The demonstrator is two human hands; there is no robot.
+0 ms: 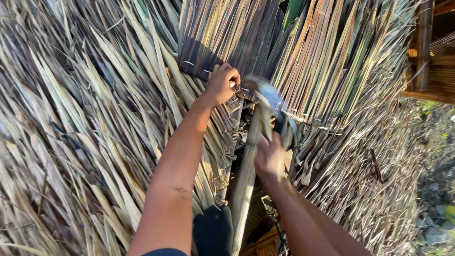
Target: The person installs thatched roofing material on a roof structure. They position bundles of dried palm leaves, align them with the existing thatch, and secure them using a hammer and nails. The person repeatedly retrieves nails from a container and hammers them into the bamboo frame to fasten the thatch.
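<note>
Two hands work at frame centre. Left hand (222, 83), curled tight, pinches the stitched lower edge of a thatch panel (284, 52) of folded palm leaves, upper middle. Right hand (269, 159), fisted, grips a blurred tool (279, 118); its kind cannot be told. One bamboo pole (249, 166) runs up between both arms. Dry leaf thatch (80, 142) fills the left. One timber frame (426, 52), upper right.
</note>
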